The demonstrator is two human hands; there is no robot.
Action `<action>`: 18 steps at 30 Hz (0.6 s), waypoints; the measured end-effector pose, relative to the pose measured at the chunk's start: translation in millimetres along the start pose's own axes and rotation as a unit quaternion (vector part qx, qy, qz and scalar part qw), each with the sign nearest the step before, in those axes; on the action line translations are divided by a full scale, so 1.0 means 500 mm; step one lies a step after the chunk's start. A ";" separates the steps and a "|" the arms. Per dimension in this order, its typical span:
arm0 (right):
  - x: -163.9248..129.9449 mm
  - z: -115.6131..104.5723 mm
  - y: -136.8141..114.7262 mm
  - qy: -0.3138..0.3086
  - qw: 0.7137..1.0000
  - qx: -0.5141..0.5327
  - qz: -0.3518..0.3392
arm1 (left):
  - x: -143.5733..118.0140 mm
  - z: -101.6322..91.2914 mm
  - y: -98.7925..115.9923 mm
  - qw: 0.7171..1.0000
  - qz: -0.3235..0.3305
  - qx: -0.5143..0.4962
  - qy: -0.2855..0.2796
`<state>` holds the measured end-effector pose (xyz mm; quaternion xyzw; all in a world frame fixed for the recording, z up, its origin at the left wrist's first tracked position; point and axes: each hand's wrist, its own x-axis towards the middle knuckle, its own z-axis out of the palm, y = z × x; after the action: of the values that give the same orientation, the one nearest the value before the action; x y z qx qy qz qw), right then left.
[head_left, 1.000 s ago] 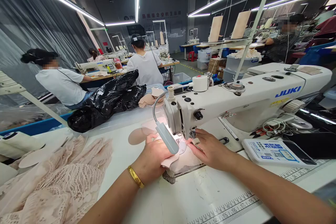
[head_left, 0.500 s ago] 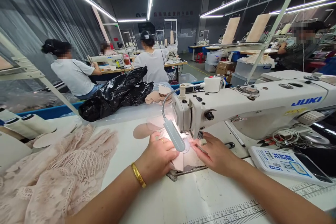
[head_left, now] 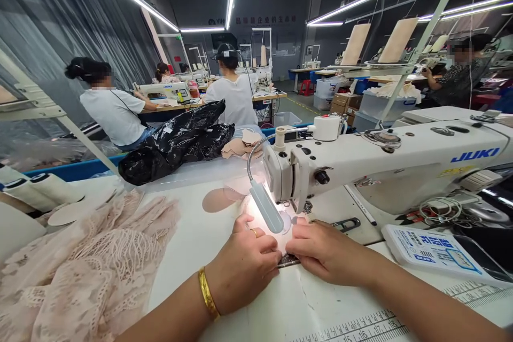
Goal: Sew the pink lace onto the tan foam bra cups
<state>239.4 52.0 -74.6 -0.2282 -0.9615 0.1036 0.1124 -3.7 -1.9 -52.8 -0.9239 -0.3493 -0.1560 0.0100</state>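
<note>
The sewing machine (head_left: pixel 385 163) at the right of the frame is white with blue letters. The lace cloth (head_left: pixel 84 267) at lower left is pale pink with an open net pattern. The bag (head_left: pixel 176 141) behind it is glossy black. The bracelet (head_left: pixel 207 294) is gold.

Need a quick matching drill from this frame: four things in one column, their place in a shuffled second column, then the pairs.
Things:
1. black plastic bag
2. pink lace fabric
3. gold bangle
4. printed card

Places:
A. on the left hand's wrist
B. on the table to the right of the right hand
C. heaped at the table's near left
D. at the table's far edge, behind the sewing machine's lamp

Pairs: 1-D, 2-C, 3-A, 4-B
</note>
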 end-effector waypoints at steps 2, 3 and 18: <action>0.002 0.002 0.002 0.008 1.000 -0.001 0.011 | 0.005 0.004 -0.002 1.000 -0.001 0.009 0.011; 0.004 0.003 0.003 0.012 1.000 -0.001 0.018 | 0.008 0.007 -0.004 1.000 -0.003 0.016 0.015; 0.031 0.019 0.011 0.103 0.990 -0.038 0.091 | 0.040 0.019 -0.050 0.996 -0.052 0.068 0.004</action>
<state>225.6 62.8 -82.5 -0.3280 -0.9234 0.0526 0.1925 -3.1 30.9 -58.3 -0.9011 -0.4064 -0.1363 0.0659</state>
